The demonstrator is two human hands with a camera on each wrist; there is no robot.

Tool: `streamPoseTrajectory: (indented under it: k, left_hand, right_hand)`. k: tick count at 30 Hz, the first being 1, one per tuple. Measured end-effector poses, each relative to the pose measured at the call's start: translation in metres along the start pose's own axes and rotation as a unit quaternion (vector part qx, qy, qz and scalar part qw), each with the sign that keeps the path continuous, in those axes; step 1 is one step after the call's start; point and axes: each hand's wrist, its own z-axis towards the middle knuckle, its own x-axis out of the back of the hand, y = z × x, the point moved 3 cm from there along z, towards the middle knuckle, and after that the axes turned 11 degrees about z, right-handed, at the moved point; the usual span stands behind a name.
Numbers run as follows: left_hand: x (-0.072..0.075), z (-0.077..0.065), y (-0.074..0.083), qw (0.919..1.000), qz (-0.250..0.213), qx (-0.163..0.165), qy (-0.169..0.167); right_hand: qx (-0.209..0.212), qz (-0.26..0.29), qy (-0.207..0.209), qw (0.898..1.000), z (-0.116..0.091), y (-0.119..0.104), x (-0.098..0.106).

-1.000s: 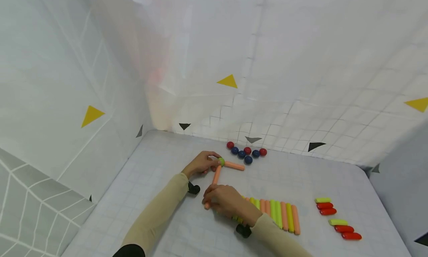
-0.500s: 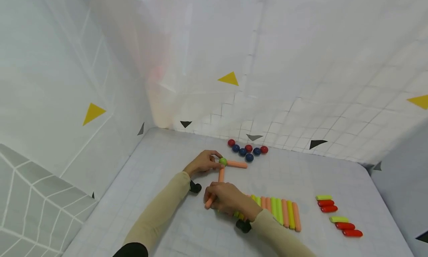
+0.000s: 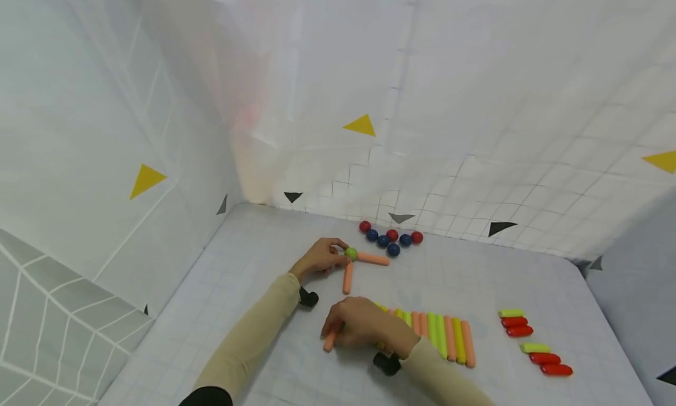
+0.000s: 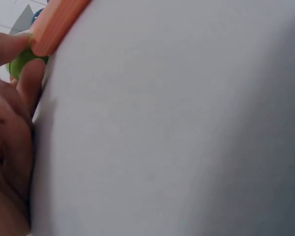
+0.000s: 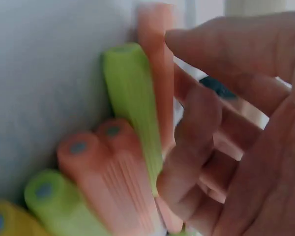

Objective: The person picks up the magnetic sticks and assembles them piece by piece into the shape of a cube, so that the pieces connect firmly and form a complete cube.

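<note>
My left hand (image 3: 323, 257) pinches a small green ball (image 3: 351, 254) between thumb and index finger. Two orange sticks meet the ball: one stick (image 3: 374, 259) points right, the other stick (image 3: 347, 280) points toward me. In the left wrist view an orange stick (image 4: 56, 24) butts against the green ball (image 4: 22, 64). My right hand (image 3: 359, 324) pinches another orange stick (image 3: 330, 340) at the left end of a row of sticks. The right wrist view shows the thumb on this stick (image 5: 157, 64), alongside a yellow-green stick (image 5: 132, 83). The right hand hides part of the row.
The row of orange, yellow and green sticks (image 3: 440, 335) runs rightward from my right hand. Red and dark blue balls (image 3: 393, 250) lie near the back wall. At the right are two groups of short red and yellow-green pieces (image 3: 520, 331). White gridded sheeting (image 3: 454, 177) walls the table.
My right hand has moved toward me with the orange stick, opening a gap to the stick at the ball. That stick has swung more upright in view. The left hand keeps its pinch on the ball.
</note>
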Motion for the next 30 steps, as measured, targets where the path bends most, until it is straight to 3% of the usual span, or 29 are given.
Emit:
streamPoseTrajectory:
  k: [4, 7, 9, 11, 13, 15, 18, 22, 30]
  left_hand:
    - [0.000, -0.004, -0.002, 1.0000, -0.005, -0.003, 0.006]
    - [-0.003, -0.013, -0.001, 0.9995, 0.008, -0.005, 0.029]
    - [-0.005, -0.020, 0.004, 0.9979, 0.039, -0.008, 0.050]
    - [-0.007, -0.026, 0.011, 0.9938, 0.087, -0.010, 0.069]
    - [-0.009, -0.030, 0.018, 0.9866, 0.141, -0.015, 0.080]
    - [-0.010, -0.032, 0.024, 0.9806, 0.175, -0.016, 0.086]
    - [-0.012, -0.032, 0.027, 0.9776, 0.190, -0.010, 0.090]
    - [-0.012, -0.027, 0.024, 0.9819, 0.164, -0.011, 0.093]
    - [-0.019, -0.021, 0.021, 0.9837, 0.155, -0.029, 0.087]
  right_hand:
    - [-0.007, 0.076, 0.048, 0.996, -0.011, 0.010, 0.021]
    - [-0.021, 0.069, 0.169, 0.983, -0.022, 0.031, 0.049]
    - [-0.053, 0.043, 0.269, 0.961, -0.031, 0.051, 0.070]
    - [-0.109, 0.016, 0.357, 0.927, -0.039, 0.073, 0.088]
    - [-0.170, 0.010, 0.405, 0.898, -0.046, 0.095, 0.100]
    - [-0.218, 0.014, 0.417, 0.882, -0.049, 0.114, 0.106]
    - [-0.262, 0.028, 0.397, 0.879, -0.047, 0.133, 0.109]
    - [-0.290, 0.037, 0.372, 0.881, -0.041, 0.147, 0.109]
    - [-0.259, 0.037, 0.351, 0.899, -0.038, 0.152, 0.106]
